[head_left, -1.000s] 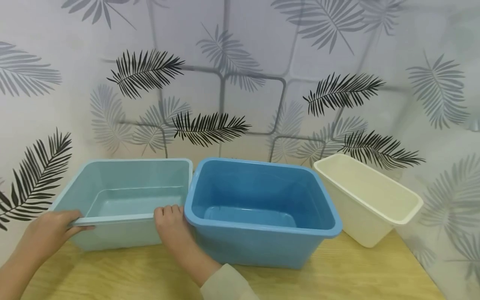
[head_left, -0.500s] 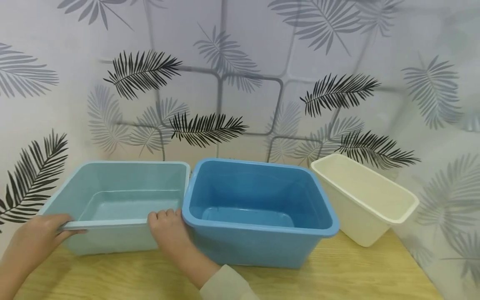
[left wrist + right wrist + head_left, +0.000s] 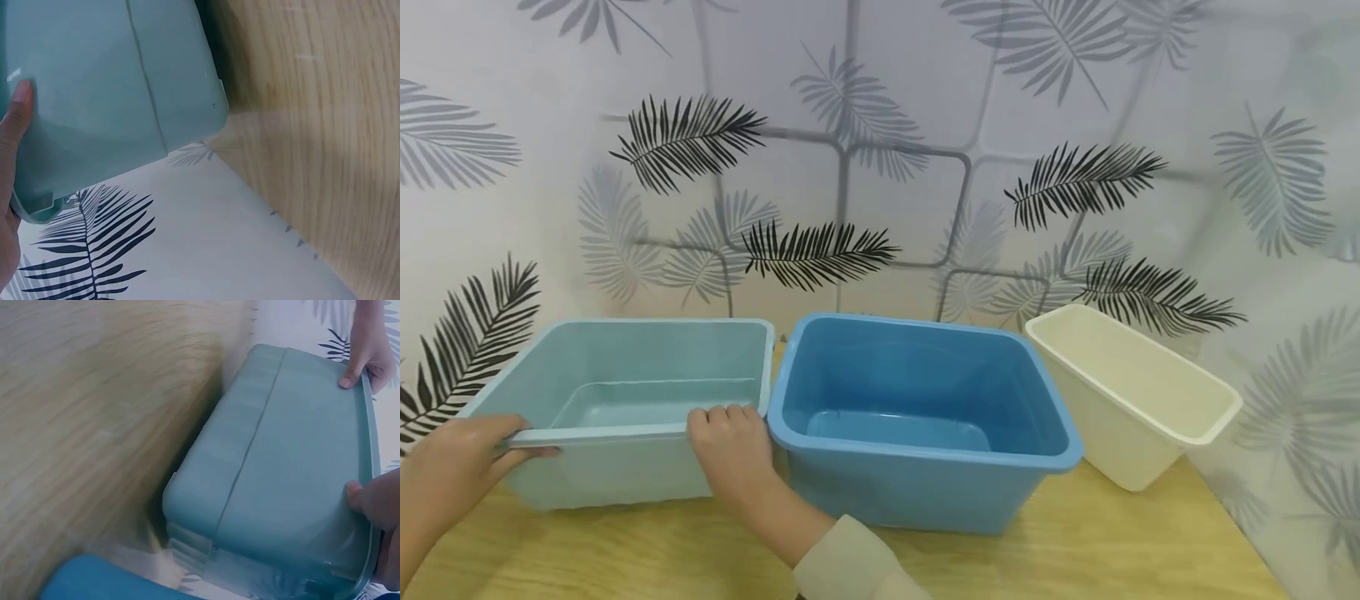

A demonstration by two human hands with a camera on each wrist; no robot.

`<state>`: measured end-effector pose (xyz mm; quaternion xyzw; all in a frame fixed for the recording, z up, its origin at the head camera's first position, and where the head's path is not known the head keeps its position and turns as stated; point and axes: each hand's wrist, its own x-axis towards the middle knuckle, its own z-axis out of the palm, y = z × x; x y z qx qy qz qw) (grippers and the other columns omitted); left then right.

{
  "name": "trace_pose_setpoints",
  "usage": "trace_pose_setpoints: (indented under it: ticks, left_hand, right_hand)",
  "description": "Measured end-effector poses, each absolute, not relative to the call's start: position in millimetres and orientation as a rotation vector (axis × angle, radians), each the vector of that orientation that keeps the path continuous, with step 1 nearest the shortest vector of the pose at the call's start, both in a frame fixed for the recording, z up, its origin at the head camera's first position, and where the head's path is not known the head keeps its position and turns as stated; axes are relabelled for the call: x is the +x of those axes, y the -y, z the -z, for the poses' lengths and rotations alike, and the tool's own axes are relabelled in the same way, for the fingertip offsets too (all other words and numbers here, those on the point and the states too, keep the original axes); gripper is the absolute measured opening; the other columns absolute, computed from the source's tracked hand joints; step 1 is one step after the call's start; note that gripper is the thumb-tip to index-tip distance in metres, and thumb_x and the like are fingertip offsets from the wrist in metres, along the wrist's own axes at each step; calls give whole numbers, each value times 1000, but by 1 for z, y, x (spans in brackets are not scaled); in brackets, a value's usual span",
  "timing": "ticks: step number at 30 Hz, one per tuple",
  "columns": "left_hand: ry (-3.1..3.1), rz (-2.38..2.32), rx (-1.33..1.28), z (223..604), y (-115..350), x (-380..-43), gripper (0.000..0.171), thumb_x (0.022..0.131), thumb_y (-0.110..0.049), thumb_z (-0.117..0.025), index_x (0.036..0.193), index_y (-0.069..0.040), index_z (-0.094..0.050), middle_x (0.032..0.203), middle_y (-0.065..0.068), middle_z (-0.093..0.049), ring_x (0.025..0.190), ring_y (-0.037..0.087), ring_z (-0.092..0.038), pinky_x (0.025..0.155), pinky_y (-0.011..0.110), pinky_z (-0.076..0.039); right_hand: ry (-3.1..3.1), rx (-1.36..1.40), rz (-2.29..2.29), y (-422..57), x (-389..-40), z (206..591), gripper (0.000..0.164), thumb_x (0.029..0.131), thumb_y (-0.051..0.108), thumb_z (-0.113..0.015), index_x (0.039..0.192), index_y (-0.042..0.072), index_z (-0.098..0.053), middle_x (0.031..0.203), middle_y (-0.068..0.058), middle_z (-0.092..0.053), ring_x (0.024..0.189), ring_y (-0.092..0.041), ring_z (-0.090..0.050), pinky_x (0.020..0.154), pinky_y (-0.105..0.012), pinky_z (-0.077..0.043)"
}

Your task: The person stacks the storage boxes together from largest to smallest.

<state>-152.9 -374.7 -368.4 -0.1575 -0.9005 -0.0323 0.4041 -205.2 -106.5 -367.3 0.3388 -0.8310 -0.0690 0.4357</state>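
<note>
A pale teal plastic bin (image 3: pixel 617 467) stands at the left of the table, its inside bare. My left hand (image 3: pixel 456 462) grips the bin's front rim at the left corner, fingers over the edge and thumb against the outer wall, as the left wrist view also shows. Near the right end of that same rim, my right hand (image 3: pixel 733 450) curls its fingers over the edge; in the right wrist view its thumb (image 3: pixel 355 495) presses the outer wall. Right beside this hand is a deeper blue bin (image 3: pixel 917 492).
A cream narrow bin (image 3: pixel 1138 417) stands angled at the right, behind the blue one's corner. All stand on a wood-grain table (image 3: pixel 1075 558). Behind rises a wall (image 3: pixel 895 92) covered in leaf-patterned sheeting.
Both hands have shifted the teal bin to the left, and a gap has opened between it and the blue bin. The blue and cream bins stay in place.
</note>
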Motion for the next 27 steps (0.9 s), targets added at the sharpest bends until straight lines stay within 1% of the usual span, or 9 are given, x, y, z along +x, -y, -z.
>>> trace_pose_setpoints:
  ticks: [4, 6, 8, 12, 13, 15, 19, 23, 27]
  left_hand:
    - [2310, 93, -347, 366, 376, -150, 60, 68, -66, -32, 60, -12, -57, 49, -5, -55, 44, -1, -33, 39, 24, -32]
    - [2302, 98, -354, 364, 377, -149, 59, 68, -66, -36, 59, -12, -58, 49, -6, -55, 44, -2, -35, 40, 21, -32]
    - [2278, 86, -380, 361, 378, -148, 60, 69, -66, -35, 59, -11, -58, 49, -4, -55, 41, 2, -40, 40, 19, -32]
    - [2225, 49, -393, 352, 382, -150, 70, 74, -68, -26, 58, -9, -58, 48, 5, -58, 38, 17, -51, 38, 24, -38]
    - [2209, 36, -389, 350, 383, -150, 71, 75, -68, -24, 57, -8, -58, 48, 8, -59, 38, 22, -52, 38, 27, -39]
    - [2189, 38, -383, 345, 385, -151, 74, 77, -68, -23, 57, -7, -59, 50, 11, -60, 38, 26, -53, 38, 28, -40]
    - [2171, 48, -404, 333, 388, -151, 75, 76, -69, -25, 59, -6, -62, 49, 10, -60, 36, 23, -52, 38, 19, -33]
    - [2161, 46, -427, 322, 390, -149, 76, 76, -69, -26, 63, -4, -64, 50, 9, -61, 35, 23, -52, 38, 14, -31]
    - [2169, 66, -422, 311, 391, -148, 70, 72, -67, -35, 66, -4, -65, 53, 9, -62, 36, 18, -51, 40, 12, -29]
  right_hand:
    - [2081, 833, 169, 108, -203, 359, 26, 74, 19, -71, 62, 22, -48, 53, 11, -49, 48, -2, -41, 47, -16, -28]
    - [2073, 833, 158, 106, -202, 356, 26, 73, 17, -70, 61, 22, -47, 52, 11, -46, 47, -2, -37, 46, -17, -25]
    - [2055, 834, 142, 105, -201, 351, 26, 73, 15, -70, 61, 21, -47, 51, 11, -45, 47, -3, -35, 46, -17, -21]
    - [2002, 836, 87, 104, -202, 338, 26, 78, 20, -72, 62, 21, -51, 52, 10, -50, 47, -2, -39, 46, -16, -19]
    - [1990, 835, 76, 104, -203, 335, 25, 79, 23, -71, 63, 21, -52, 53, 11, -51, 48, -2, -41, 46, -16, -20]
    - [1985, 841, 54, 104, -203, 330, 24, 81, 29, -70, 65, 21, -55, 55, 10, -55, 49, -2, -46, 46, -14, -25]
    - [1995, 857, 12, 102, -204, 320, 25, 82, 35, -68, 67, 20, -56, 60, 10, -60, 52, -2, -52, 47, -14, -30]
    - [2001, 862, -43, 102, -203, 310, 27, 78, 39, -68, 64, 19, -55, 56, 9, -57, 49, -2, -47, 47, -14, -24]
    - [1984, 839, -96, 102, -203, 302, 31, 72, 43, -70, 61, 19, -54, 51, 9, -52, 47, -3, -43, 46, -15, -21]
